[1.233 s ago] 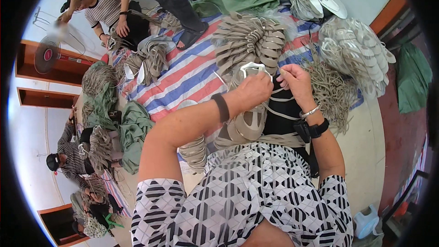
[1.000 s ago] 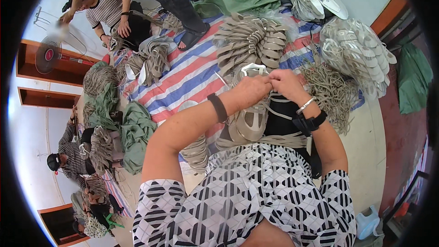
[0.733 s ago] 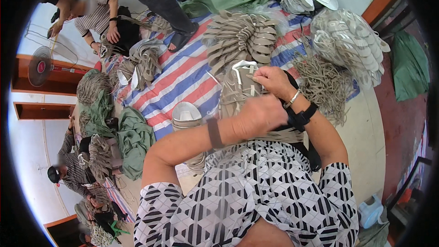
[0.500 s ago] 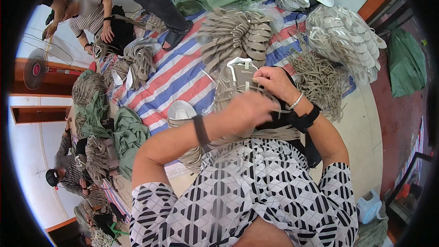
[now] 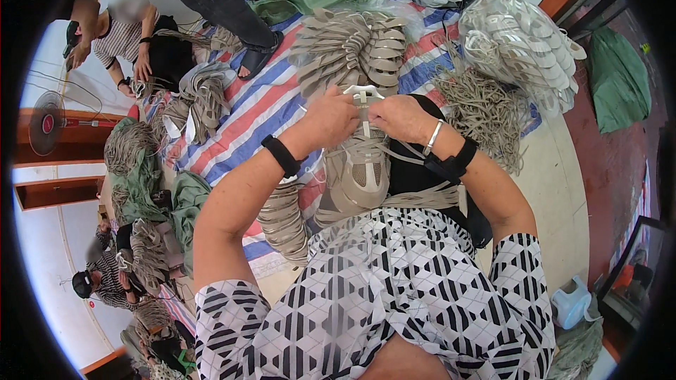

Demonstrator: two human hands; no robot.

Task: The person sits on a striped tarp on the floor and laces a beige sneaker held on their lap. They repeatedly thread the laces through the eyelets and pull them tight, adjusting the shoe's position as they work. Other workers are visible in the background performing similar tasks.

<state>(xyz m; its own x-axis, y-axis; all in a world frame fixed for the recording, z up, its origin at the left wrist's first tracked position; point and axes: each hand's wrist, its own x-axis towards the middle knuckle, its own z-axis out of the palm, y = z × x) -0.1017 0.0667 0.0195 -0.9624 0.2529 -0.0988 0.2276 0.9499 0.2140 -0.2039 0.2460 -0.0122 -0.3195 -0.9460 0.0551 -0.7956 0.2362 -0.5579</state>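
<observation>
Beige shoe upper point(image 5: 355, 176) in front of torso, toe toward the body. 2 hands at its tongue point(image 5: 364, 118): left hand point(image 5: 331, 119) and right hand point(image 5: 403, 119) on opposite sides, fingers curled; cannot tell what either grips. Lace heap point(image 5: 486, 109) to the right; fanned uppers point(image 5: 352, 49) beyond; nested stack point(image 5: 283, 222) left

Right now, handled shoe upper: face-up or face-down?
Face-up: the shoe upper shows its toe top and tongue to the camera.
</observation>
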